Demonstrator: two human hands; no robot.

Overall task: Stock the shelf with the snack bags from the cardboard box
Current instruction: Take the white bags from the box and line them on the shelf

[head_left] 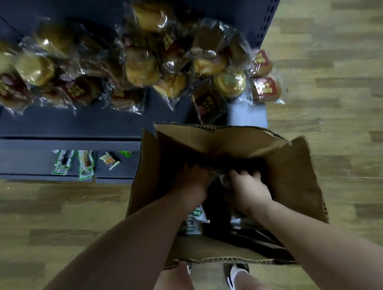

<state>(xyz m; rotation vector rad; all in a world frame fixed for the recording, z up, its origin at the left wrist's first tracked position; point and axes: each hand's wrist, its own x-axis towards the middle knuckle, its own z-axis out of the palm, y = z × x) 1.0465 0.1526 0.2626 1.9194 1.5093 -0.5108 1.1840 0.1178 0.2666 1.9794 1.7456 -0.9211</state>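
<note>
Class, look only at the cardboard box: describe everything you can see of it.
The box is brown corrugated cardboard, open at the top, flaps raised with ragged edges. It stands on the wood-look floor against the dark shelf. Both hands, left and right, reach inside; green-and-white packets show in its dim interior.

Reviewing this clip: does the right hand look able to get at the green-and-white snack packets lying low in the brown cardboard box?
Probably yes. The right hand is already down inside the brown cardboard box, whose flaps stand open, and the green-and-white snack packets lie just beside its wrist. Only the left forearm crosses nearby, not over them.
</note>
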